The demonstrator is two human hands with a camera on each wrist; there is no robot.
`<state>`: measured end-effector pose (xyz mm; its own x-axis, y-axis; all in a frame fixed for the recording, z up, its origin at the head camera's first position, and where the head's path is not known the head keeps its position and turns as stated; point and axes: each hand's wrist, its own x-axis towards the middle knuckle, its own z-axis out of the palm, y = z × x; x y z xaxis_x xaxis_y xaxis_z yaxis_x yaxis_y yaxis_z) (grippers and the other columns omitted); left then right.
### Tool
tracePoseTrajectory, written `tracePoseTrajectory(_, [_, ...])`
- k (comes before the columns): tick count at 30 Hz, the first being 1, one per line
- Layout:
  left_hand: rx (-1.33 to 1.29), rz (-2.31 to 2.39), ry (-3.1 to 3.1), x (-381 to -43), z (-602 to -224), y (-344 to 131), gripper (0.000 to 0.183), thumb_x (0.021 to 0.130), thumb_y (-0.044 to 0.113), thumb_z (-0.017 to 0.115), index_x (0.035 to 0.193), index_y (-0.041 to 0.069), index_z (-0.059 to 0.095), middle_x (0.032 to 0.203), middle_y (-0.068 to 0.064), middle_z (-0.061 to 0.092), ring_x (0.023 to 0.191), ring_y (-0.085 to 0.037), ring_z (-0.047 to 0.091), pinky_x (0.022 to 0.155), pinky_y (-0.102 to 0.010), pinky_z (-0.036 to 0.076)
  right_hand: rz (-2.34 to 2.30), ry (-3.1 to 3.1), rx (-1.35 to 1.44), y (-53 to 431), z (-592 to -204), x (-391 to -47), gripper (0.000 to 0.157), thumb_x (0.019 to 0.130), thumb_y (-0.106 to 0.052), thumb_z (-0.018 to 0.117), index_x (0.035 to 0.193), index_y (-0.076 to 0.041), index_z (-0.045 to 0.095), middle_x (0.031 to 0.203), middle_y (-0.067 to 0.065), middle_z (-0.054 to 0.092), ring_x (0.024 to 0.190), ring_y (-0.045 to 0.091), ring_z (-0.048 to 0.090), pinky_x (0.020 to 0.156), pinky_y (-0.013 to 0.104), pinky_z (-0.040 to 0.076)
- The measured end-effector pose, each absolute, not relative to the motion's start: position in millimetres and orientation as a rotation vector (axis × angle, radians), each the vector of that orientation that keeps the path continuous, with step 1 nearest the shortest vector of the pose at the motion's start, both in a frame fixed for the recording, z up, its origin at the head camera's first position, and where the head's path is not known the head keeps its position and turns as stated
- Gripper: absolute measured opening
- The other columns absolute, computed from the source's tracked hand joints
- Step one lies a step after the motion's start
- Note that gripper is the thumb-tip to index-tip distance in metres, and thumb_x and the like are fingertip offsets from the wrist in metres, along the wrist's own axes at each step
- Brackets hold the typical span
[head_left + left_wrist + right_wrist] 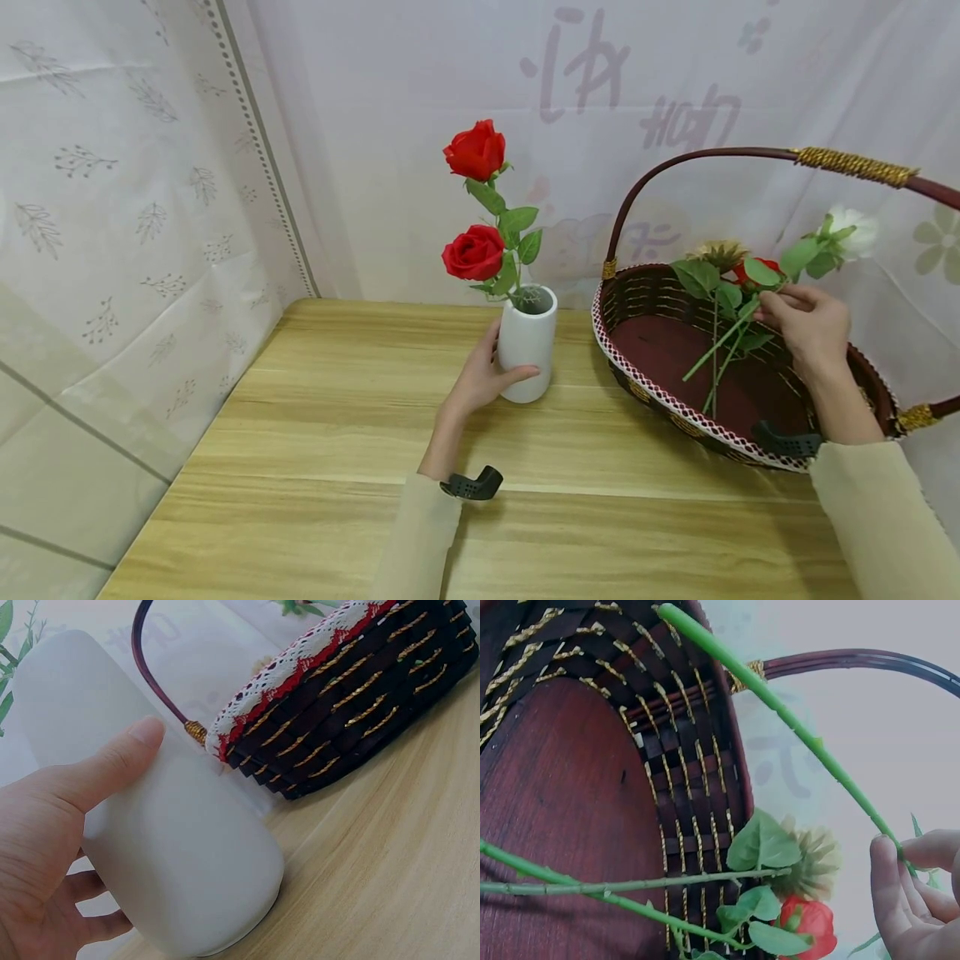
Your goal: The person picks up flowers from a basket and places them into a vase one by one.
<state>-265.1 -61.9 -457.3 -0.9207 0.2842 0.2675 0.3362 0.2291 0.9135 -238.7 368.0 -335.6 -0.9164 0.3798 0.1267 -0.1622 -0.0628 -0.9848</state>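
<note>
A white vase point(527, 354) stands on the table with two red roses point(476, 252) in it. My left hand point(480, 375) grips the vase from its left side, thumb across the front. Over the basket, my right hand point(813, 325) pinches the green stem point(810, 742) of a white flower point(851, 233) between thumb and fingers. The bloom points up and to the right, the stem's cut end down to the left. Below it in the basket lie a red rose point(810, 926) and a tan flower point(810, 862), their stems crossing.
The dark woven basket point(660, 404) with a lace-trimmed rim stands on the right of the wooden table point(337, 417). Its tall handle point(697, 156) arches above the right hand. Printed cloth point(375, 125) hangs behind and to the left of the table.
</note>
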Motion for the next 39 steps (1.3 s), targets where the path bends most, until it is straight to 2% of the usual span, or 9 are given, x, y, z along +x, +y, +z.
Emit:
tracePoseTrajectory(2, [-0.616,-1.82,-2.427,-265.1,-456.8,-61.8,0.096,0.08,0.027,0.088,0.157,0.028,0.03,0.147,0.001,0.048,0.134,-0.022,0.048,0.11,-0.045,0.04,2.044,-1.832,-0.216,365.7,-333.3,-237.9,0.044,0.09,0.006,0.068,0.132,0.009,0.056,0.074,-0.004,0.072,0.054,0.012,0.069,0.057,0.019,0.057])
tracePoseTrajectory(4, [-0.624,-1.818,-2.42,-265.1,-456.5,-61.7,0.097,0.08,0.027,0.088,0.157,0.029,0.03,0.147,0.001,0.047,0.135,-0.023,0.047,0.11,-0.046,0.04,2.041,-1.817,-0.201,363.2,-331.2,-237.2,0.025,0.089,0.006,0.07,0.112,-0.002,0.067,0.075,-0.003,0.073,0.054,0.012,0.069,0.058,0.02,0.057])
tracePoseTrajectory(6, [-0.628,-1.818,-2.418,-265.1,-456.4,-61.7,0.097,0.08,0.027,0.089,0.157,0.029,0.03,0.148,0.002,0.047,0.135,-0.022,0.047,0.11,-0.046,0.04,2.031,-1.811,-0.188,360.4,-329.4,-236.7,0.019,0.088,0.005,0.072,0.095,-0.013,0.07,0.076,-0.002,0.074,0.055,0.013,0.07,0.058,0.02,0.057])
tracePoseTrajectory(7, [-0.628,-1.82,-2.419,-265.1,-456.3,-61.7,0.097,0.08,0.028,0.088,0.157,0.03,0.03,0.147,0.002,0.047,0.135,-0.022,0.047,0.11,-0.046,0.04,2.021,-1.813,-0.182,358.7,-328.6,-236.6,0.02,0.088,0.005,0.073,0.092,-0.015,0.071,0.076,-0.002,0.074,0.055,0.012,0.07,0.058,0.02,0.057])
tracePoseTrajectory(14, [-0.64,-1.839,-2.411,-266.0,-457.1,-62.2,0.098,0.081,0.027,0.088,0.157,0.034,0.028,0.15,0.004,0.045,0.136,-0.02,0.046,0.112,-0.046,0.038,1.949,-1.825,-0.12,344.4,-325.0,-234.6,0.018,0.087,0.001,0.075,0.1,-0.008,0.068,0.075,-0.004,0.074,0.054,0.01,0.069,0.057,0.019,0.056])
tracePoseTrajectory(21, [-0.655,-1.83,-2.403,-266.3,-457.2,-62.3,0.098,0.08,0.026,0.088,0.157,0.033,0.028,0.149,0.003,0.046,0.136,-0.021,0.047,0.111,-0.046,0.039,1.864,-1.91,-0.061,327.4,-321.9,-231.3,0.025,0.089,-0.002,0.075,0.111,-0.001,0.064,0.078,-0.007,0.074,0.056,0.008,0.069,0.059,0.017,0.056])
tracePoseTrajectory(28, [-0.645,-1.815,-2.417,-266.4,-457.5,-61.7,0.099,0.08,0.027,0.088,0.158,0.031,0.028,0.149,0.002,0.047,0.135,-0.022,0.048,0.11,-0.046,0.041,1.911,-1.866,0.071,311.0,-321.6,-228.5,0.022,0.087,0.004,0.075,0.107,0.002,0.065,0.08,-0.001,0.074,0.057,0.01,0.069,0.06,0.018,0.057])
tracePoseTrajectory(39, [-0.616,-1.825,-2.435,-265.4,-457.0,-62.0,0.096,0.081,0.029,0.088,0.157,0.03,0.029,0.148,0.002,0.047,0.134,-0.023,0.048,0.11,-0.046,0.041,1.894,-1.899,0.182,290.7,-329.0,-225.6,0.023,0.088,0.007,0.073,0.109,0.008,0.064,0.082,-0.001,0.074,0.063,0.01,0.07,0.062,0.019,0.057])
